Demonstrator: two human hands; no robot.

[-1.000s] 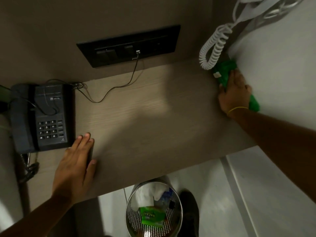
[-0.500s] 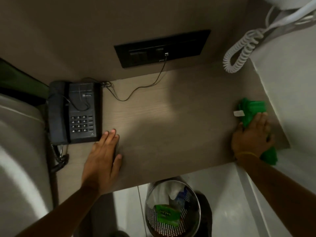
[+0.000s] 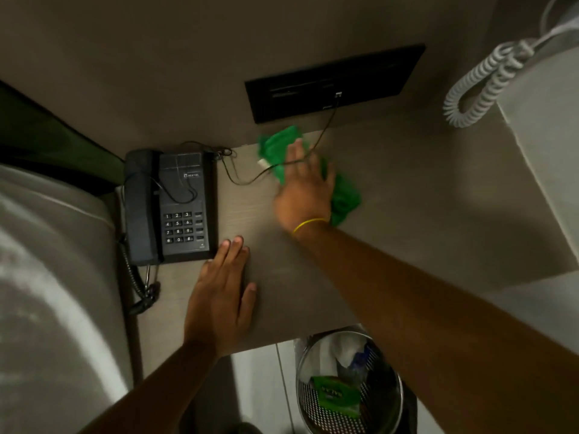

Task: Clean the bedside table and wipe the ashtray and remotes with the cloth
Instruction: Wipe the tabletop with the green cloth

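The wooden bedside table point(image 3: 407, 214) fills the middle of the head view. A green cloth point(image 3: 277, 144) lies bunched at the table's back edge, below the wall panel. My right hand point(image 3: 302, 191) presses flat on the cloth, fingers spread, with a yellow band on the wrist. My left hand point(image 3: 221, 296) rests palm-down on the table near its front edge, just right of the phone, holding nothing. No ashtray or remote is in view.
A black desk phone point(image 3: 175, 208) sits at the table's left, its thin cable point(image 3: 250, 180) running under my right hand to a black wall panel point(image 3: 332, 83). A white coiled cord point(image 3: 479, 86) hangs at upper right. A mesh waste bin point(image 3: 347, 386) stands below. Bedding point(image 3: 47, 292) lies left.
My right hand has swept the green cloth from the table's right edge leftward and back, to below the wall panel. My left hand has stayed flat beside the phone.
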